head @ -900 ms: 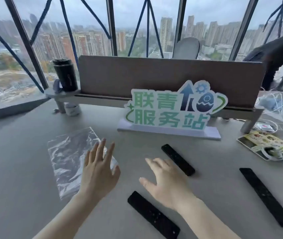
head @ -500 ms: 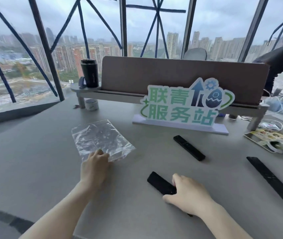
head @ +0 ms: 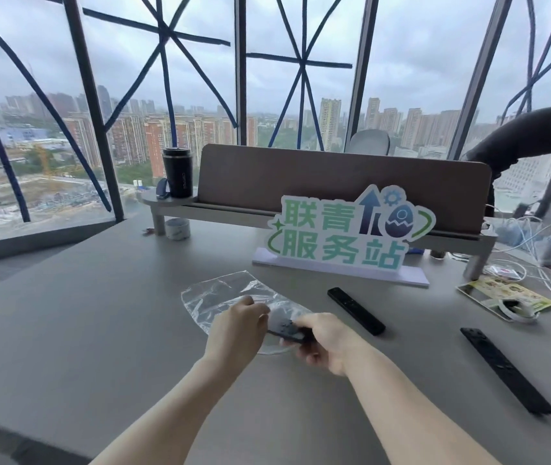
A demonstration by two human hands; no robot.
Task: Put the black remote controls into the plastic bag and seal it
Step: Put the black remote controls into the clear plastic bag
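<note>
A clear plastic bag (head: pixel 220 295) lies crumpled on the grey table. My left hand (head: pixel 238 325) pinches its near edge. My right hand (head: pixel 326 344) grips one black remote (head: pixel 284 327), whose front end pokes into the bag's mouth between my two hands. A second black remote (head: pixel 356 310) lies flat to the right of the bag. A third, longer black remote (head: pixel 505 369) lies further right near the table's edge.
A green-and-white sign (head: pixel 344 236) stands behind the bag on a white base. A brown shelf riser (head: pixel 334 182) carries a black tumbler (head: pixel 176 172). Cables, a yellow leaflet (head: pixel 505 295) and a tape roll crowd the right side. Another person's dark sleeve (head: pixel 529 129) reaches in at the upper right.
My right hand picked the nearest remote up off the table and carried it left to the bag. My left hand took hold of the bag's edge and lifted it.
</note>
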